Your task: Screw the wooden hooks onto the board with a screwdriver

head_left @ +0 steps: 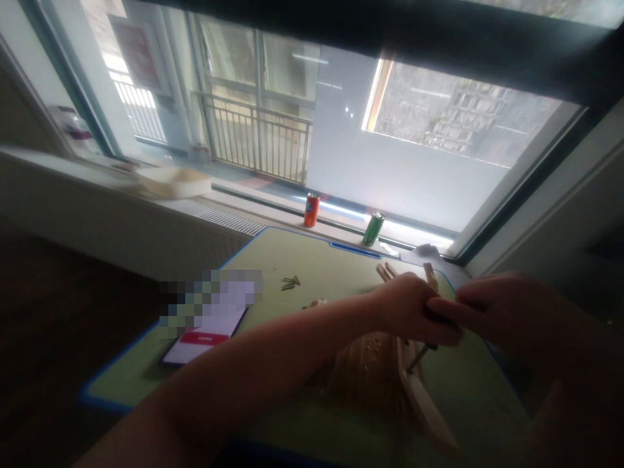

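Note:
My left hand (416,311) is closed around a screwdriver (419,359), whose handle is mostly hidden. Its thin metal shaft slants down to a pale wooden bar (426,406), and the tip meets the wood. From the right, my right hand (502,302) is closed at the handle's upper end, fingers against my left hand; dimness blurs the details. Left of the bar lies a brown wooden panel (368,364), shiny and partly covered by my forearm. Light wooden pieces (385,272) stick up beyond my left hand.
Several screws (291,283) lie on the pale green, blue-edged table (302,253). A phone or tablet (209,331), partly pixelated, lies at left. On the windowsill stand an orange can (311,210), a green can (374,229) and a pale tray (173,182).

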`<state>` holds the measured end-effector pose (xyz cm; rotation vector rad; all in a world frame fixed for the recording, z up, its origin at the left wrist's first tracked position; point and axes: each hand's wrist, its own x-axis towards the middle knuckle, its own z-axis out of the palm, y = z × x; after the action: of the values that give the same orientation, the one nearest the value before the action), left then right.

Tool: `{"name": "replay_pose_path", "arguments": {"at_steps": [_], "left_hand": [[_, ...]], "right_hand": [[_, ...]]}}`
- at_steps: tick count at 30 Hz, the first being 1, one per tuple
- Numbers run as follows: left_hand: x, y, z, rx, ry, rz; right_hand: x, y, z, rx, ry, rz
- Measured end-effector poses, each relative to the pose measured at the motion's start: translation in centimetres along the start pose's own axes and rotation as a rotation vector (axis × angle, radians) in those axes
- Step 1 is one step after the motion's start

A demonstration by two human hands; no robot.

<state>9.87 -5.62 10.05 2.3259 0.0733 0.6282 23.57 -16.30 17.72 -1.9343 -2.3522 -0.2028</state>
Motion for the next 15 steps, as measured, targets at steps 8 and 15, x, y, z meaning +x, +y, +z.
{"name": "replay_pose_path", "arguments": {"at_steps": [8,15], "left_hand": [[0.6,0.5,-1.5,-0.251,-0.181,-0.009],[0.6,0.0,-2.0,-0.314,-0.201,-0.036]], "right_hand": [[-0.8,0.8,-0.3,0.018,-0.059,0.029],[-1.3,-0.3,-1.0,0.119,-0.02,0.017]]}}
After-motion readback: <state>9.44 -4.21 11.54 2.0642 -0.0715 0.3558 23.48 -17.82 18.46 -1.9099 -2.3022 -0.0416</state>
